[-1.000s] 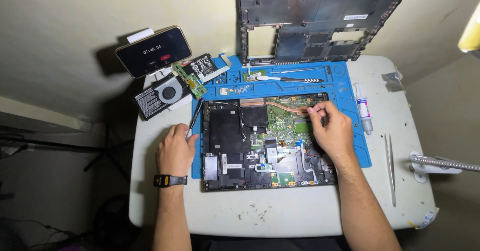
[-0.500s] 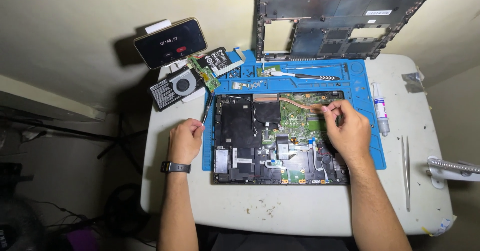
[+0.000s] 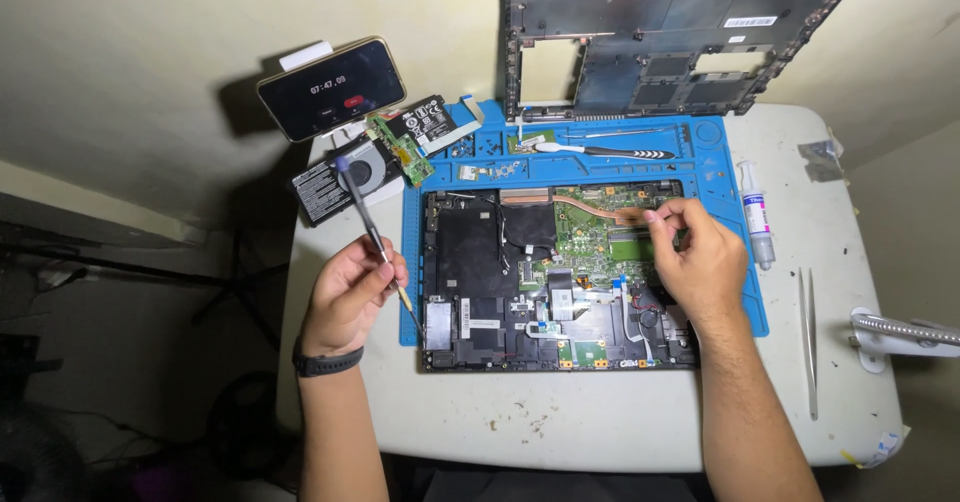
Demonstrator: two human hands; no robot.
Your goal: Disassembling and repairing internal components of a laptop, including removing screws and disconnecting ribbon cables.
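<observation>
We are gripping the screwdriver (image 3: 372,230) in our left hand (image 3: 348,297) while our right hand (image 3: 700,260) fingers are pinching the copper heat pipe (image 3: 622,212) at twelve o'clock of the laptop base (image 3: 470,262), probably lifting it gently next.

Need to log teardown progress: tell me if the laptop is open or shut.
Open: the laptop lies with its boards bare, and its bottom cover leans against the wall.

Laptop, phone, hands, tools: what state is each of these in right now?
Laptop: lying open, circuit boards bared.
Bottom cover: off, leaning against the wall.
Phone: screen lit.
Left hand: closed on a screwdriver.
Right hand: pinching at the copper pipe.
Tweezers: lying unused.
</observation>
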